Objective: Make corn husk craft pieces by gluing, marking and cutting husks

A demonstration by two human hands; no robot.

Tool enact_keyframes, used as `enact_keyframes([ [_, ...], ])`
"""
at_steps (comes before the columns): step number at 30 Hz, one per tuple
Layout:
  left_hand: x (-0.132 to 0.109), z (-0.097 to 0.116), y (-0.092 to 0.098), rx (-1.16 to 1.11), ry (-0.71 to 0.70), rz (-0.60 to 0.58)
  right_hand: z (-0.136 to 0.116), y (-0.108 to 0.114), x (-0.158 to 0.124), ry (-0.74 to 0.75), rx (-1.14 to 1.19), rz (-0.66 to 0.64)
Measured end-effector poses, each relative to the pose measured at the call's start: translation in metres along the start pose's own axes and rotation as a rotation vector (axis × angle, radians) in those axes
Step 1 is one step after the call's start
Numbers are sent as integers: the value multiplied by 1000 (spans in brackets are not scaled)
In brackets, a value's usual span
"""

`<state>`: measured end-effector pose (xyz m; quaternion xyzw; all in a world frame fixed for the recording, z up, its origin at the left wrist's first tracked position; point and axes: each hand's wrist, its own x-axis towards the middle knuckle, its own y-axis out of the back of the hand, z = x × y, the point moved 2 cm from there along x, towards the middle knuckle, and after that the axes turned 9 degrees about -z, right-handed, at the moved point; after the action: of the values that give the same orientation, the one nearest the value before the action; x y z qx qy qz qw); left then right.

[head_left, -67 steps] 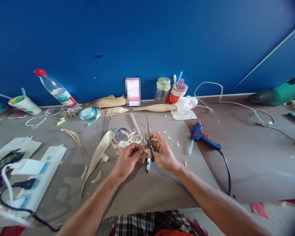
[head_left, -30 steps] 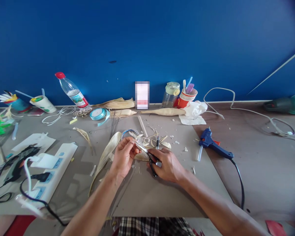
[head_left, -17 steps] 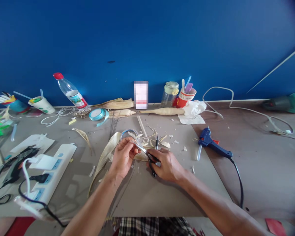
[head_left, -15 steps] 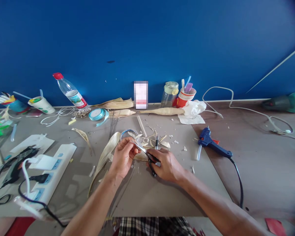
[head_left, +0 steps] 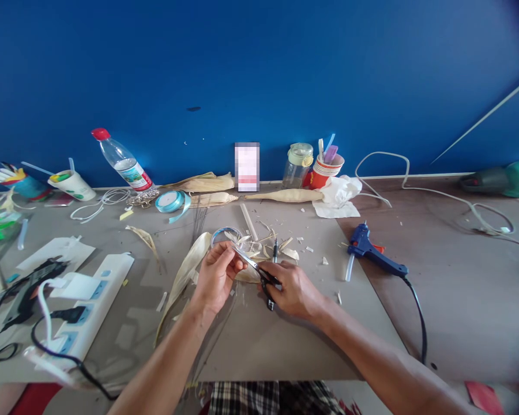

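Note:
My right hand (head_left: 293, 289) is closed around the black handles of a pair of scissors (head_left: 266, 279). The silver blades point up and left, their tips right at the fingers of my left hand (head_left: 218, 275). Thumb and fingertips of that left hand are pinched together; whatever lies between them is too small and hidden to name. Under and behind my hands are pale dried husk scraps (head_left: 290, 253), a black pen (head_left: 275, 249) and a ring-shaped roll (head_left: 225, 235). A long dried husk (head_left: 194, 259) curves along the left side of my left hand.
A blue glue gun (head_left: 374, 251) lies to the right, its cord trailing off the front edge. Left stands a white power strip (head_left: 96, 305) with plugs and cables. Along the blue wall are a bottle (head_left: 127, 167), a ribbon spool (head_left: 169, 202), a jar (head_left: 297, 164) and red cups (head_left: 326, 173).
Both hands stay in nearly the same place with the scissors between them. The scissors' handles have shifted very slightly in my right hand; everything else lies as before.

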<state>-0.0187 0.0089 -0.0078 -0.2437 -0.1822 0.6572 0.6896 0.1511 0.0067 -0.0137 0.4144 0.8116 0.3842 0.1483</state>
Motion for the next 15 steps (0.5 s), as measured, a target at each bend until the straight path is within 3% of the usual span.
enact_keyframes([
  [15, 1, 2, 0, 28, -3, 19, -3, 8, 0, -59, 72, -8],
])
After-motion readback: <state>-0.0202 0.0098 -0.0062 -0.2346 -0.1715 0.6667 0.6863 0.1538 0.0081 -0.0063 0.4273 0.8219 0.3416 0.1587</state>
